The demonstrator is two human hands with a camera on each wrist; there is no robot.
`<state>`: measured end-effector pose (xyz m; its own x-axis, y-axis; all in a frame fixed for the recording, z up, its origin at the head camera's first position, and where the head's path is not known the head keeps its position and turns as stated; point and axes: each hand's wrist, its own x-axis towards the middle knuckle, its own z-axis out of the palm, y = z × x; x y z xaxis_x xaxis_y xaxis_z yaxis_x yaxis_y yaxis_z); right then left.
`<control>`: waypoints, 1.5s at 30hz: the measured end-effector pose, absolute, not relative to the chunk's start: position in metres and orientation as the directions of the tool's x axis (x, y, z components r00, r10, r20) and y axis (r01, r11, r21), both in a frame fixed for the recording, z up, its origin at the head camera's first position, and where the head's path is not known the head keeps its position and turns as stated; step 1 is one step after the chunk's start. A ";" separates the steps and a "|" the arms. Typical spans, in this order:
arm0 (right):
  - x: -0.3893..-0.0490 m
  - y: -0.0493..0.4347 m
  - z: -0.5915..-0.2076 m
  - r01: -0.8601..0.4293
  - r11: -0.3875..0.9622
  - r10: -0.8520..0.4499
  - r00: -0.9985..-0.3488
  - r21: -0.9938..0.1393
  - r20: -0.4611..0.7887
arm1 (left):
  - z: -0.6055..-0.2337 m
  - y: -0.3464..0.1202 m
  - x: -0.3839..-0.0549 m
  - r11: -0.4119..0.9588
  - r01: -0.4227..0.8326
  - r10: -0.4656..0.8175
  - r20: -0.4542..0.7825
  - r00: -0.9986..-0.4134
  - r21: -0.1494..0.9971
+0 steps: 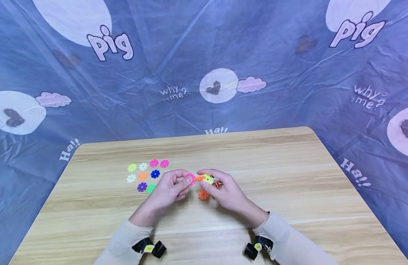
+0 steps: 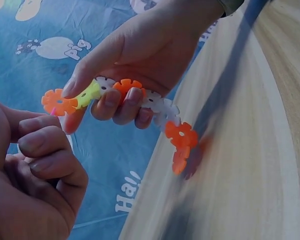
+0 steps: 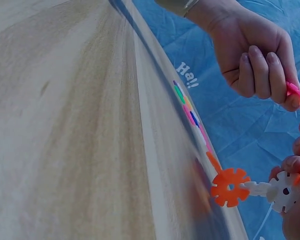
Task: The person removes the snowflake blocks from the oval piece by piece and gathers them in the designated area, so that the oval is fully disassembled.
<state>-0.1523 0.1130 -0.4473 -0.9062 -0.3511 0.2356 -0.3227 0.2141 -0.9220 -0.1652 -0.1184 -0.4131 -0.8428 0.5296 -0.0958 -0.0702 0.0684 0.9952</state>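
Observation:
My left hand (image 1: 172,187) pinches a pink notched disc (image 1: 190,179) between thumb and forefinger, its other fingers curled in. The pink disc meets the orange end disc (image 2: 59,102) of a chain of interlocking snowflake discs. My right hand (image 1: 226,190) holds this chain, thumb and forefinger near the orange and yellow (image 2: 88,94) discs, other fingers curled round the middle. Past those fingers, white discs (image 3: 286,191) and an orange disc (image 3: 230,187) hang out over the table. In the left wrist view my left fingers hide most of the pink disc.
Loose discs lie in rough rows left of my hands on the wooden table (image 1: 290,165), among them yellow (image 1: 132,167), blue (image 1: 155,173), purple (image 1: 142,187) and green (image 1: 151,188), the last partly behind my left hand. A blue printed cloth (image 1: 177,44) hangs behind the table.

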 end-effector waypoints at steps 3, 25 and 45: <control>-0.151 0.114 -0.449 -0.319 0.210 -0.347 -0.908 -0.924 0.235 | -0.416 -0.120 -0.165 0.039 -0.049 0.541 -0.062 -0.839 0.998; -0.151 0.117 -0.450 -0.315 0.206 -0.344 -0.910 -0.927 0.232 | -0.423 -0.135 -0.183 0.574 0.087 0.191 -0.030 -0.981 0.814; -0.149 0.117 -0.450 -0.289 0.207 -0.355 -0.913 -0.935 0.203 | -0.433 -0.148 -0.225 0.634 -0.037 0.141 -0.162 -0.977 0.773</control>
